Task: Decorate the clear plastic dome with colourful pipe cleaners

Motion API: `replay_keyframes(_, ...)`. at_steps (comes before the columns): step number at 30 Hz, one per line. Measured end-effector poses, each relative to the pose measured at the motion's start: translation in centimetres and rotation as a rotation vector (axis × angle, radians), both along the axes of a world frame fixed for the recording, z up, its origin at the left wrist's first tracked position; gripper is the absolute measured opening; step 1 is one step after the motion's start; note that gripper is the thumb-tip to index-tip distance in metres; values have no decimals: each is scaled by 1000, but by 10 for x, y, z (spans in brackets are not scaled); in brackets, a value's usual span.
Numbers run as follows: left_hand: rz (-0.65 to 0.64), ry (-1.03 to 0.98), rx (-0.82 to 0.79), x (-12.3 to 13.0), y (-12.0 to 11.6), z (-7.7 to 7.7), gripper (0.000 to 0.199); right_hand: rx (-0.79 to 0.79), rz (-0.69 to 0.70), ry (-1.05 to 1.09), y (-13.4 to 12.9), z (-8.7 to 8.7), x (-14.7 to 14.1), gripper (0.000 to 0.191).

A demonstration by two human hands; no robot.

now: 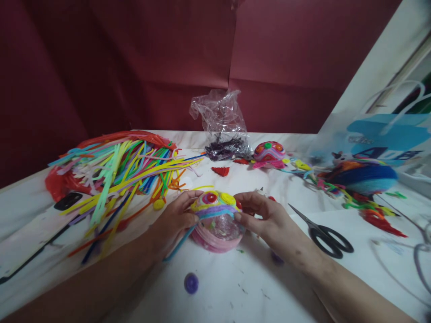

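A clear plastic dome [222, 227] sits on the table in front of me. Its top is wrapped in yellow, purple and blue pipe cleaners with red and yellow coiled discs, and its base in pink ones. My left hand [178, 213] grips the dome's left side, thumb on the blue band. From under that thumb a loose blue pipe cleaner end [180, 244] slants down to the table. On the opposite side my right hand [266, 213] holds the dome, its thumb pressing the right end of the blue band. The fingertips behind the dome are partly hidden.
Black-handled scissors [325, 235] lie right of my right hand. A purple coil [191, 283] is near the front. Many pipe cleaners [134, 170] are heaped at left. Behind are a clear bag [222, 121], a decorated pink dome [268, 154] and a blue yarn-like ball [367, 177].
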State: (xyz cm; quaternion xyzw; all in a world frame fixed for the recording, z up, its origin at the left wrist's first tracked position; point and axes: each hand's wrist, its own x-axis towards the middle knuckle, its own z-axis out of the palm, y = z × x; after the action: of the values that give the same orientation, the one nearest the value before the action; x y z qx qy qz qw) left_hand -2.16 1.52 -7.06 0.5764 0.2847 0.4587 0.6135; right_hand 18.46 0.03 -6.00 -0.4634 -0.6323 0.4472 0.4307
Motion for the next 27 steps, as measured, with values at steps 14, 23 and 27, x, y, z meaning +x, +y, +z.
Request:
replay_keyframes(14, 231, 338, 487, -5, -15, 4, 28, -9, -43, -67, -1, 6, -3, 44)
replay_keyframes(23, 335, 566, 861, -5, -21, -1, 31, -33, -37, -74, -2, 9, -3, 34)
replay_keyframes(27, 328, 654, 1037, -7, -21, -2, 38, -38, -59, -92, -2, 9, -4, 31)
